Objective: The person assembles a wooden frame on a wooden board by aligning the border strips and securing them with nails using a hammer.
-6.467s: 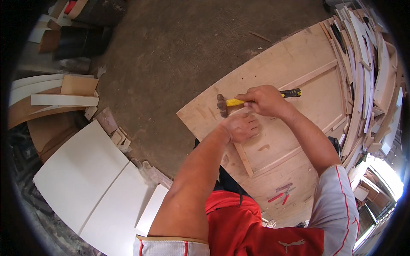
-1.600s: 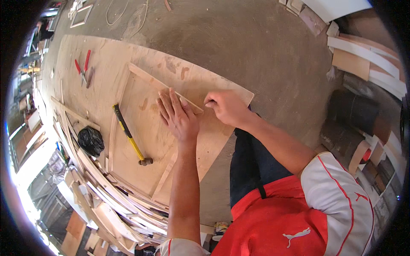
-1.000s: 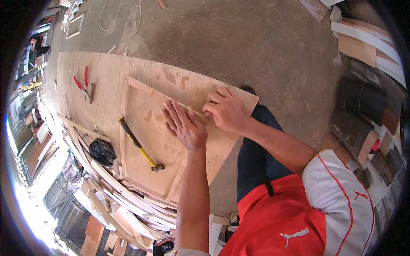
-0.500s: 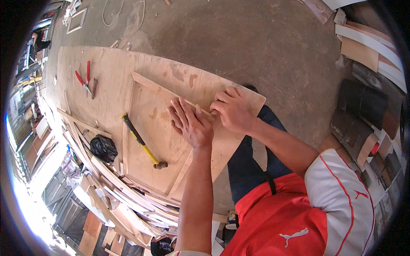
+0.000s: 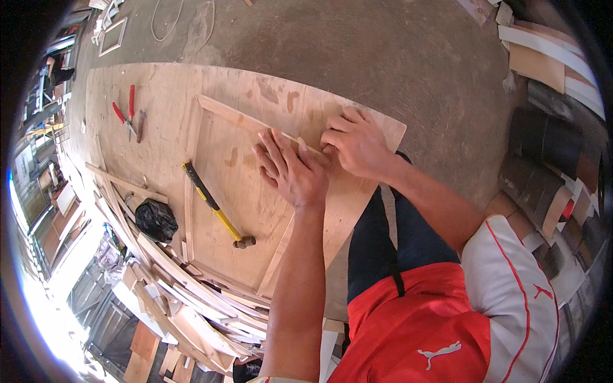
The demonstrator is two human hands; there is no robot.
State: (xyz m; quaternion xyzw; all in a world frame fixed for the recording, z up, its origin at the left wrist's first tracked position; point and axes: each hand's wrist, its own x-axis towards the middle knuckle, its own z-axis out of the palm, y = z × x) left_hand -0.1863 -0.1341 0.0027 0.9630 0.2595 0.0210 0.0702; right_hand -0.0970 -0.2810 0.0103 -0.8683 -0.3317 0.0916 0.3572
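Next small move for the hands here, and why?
Probably a slight nudge of the wooden strip with the right hand, the left hand steadying it. The left lies open against the strip, the right's fingers curl at its near end, and the yellow-and-black-handled hammer lies unheld on the plywood panel. Whether the right fingers pinch something is hidden.

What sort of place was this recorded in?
Probably a woodworking shop: a hammer and red-handled pliers lie on a plywood panel, beside a heap of wood strips.
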